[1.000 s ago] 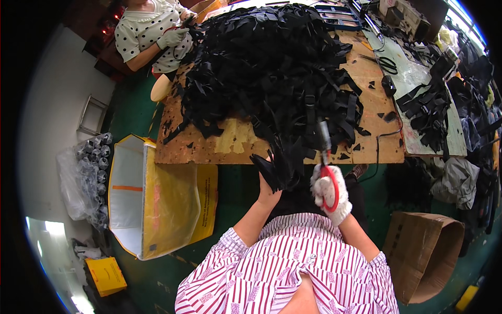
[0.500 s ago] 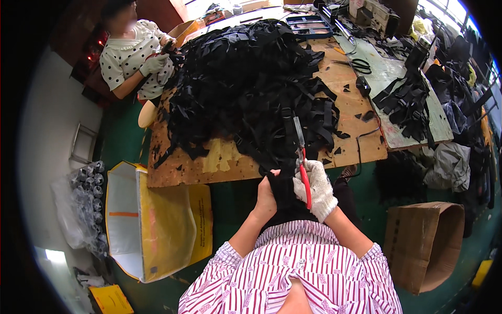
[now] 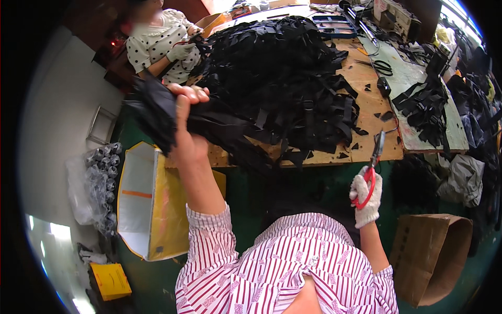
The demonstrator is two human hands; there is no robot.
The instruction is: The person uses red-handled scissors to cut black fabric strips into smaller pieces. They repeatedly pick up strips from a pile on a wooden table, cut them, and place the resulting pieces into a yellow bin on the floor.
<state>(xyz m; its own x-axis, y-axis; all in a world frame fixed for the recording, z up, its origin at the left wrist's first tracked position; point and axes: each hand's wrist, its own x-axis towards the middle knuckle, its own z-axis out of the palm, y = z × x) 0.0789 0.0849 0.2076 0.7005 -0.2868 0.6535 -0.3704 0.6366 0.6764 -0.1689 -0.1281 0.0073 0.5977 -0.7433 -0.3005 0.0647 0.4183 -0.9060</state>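
Observation:
My bare left hand [image 3: 189,138] is raised at the left, over the table's near edge, and closed round a bundle of black fabric straps [image 3: 157,112]. Part of the bundle trails right toward the big heap of black straps [image 3: 272,68] on the wooden table [image 3: 350,70]. Out to the right, beyond the table's near edge, my right hand [image 3: 367,209] wears a white knit glove. It grips red-handled scissors [image 3: 376,157] whose blades point up and away from me. These blades touch no strap.
Across at the far left stands a person in a dotted top [image 3: 162,44]. A yellow bin with a white inside [image 3: 138,204] is at my left, a cardboard box [image 3: 426,256] at my right. Black-handled scissors [image 3: 381,67] and scraps lie on the table's right part.
My left hand has swung up and left with the black straps. My right hand has moved right with the scissors, away from the left. The view has shifted a little.

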